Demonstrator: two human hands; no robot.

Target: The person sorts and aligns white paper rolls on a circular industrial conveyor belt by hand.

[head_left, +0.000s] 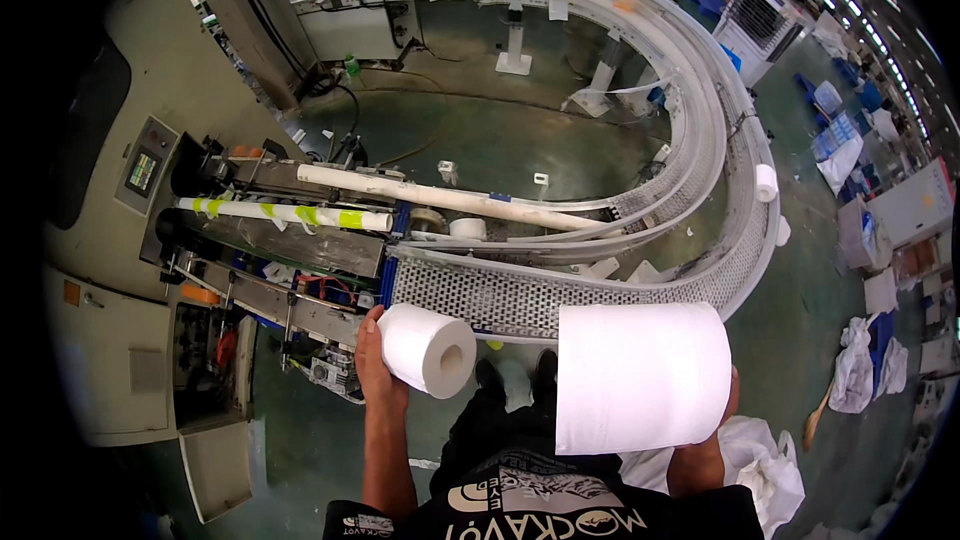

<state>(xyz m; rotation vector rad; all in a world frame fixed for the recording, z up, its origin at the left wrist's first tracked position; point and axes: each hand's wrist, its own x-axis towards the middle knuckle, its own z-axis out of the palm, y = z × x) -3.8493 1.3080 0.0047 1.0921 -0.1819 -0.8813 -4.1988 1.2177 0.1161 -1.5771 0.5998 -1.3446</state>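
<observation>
A white toilet paper roll (pixel 405 340) sits in my left hand (pixel 374 368), with the fingers along its left side and the hollow core facing right. My right hand (pixel 706 458) is mostly hidden behind a white paper roll (pixel 645 378) that looks much larger. A bit of that hand shows at the roll's right edge, gripping it from behind and below. Both rolls are held in front of my body, at the near side of a curved conveyor (pixel 480 290) with a perforated grey belt.
A long pale tube (pixel 440 194) and a white tube with yellow-green tape (pixel 285 213) lie across the machine on the left. Its control panel (pixel 148 165) stands behind them. Another roll (pixel 766 183) is on the conveyor's outer rail. White bags (pixel 765 470) lie at lower right.
</observation>
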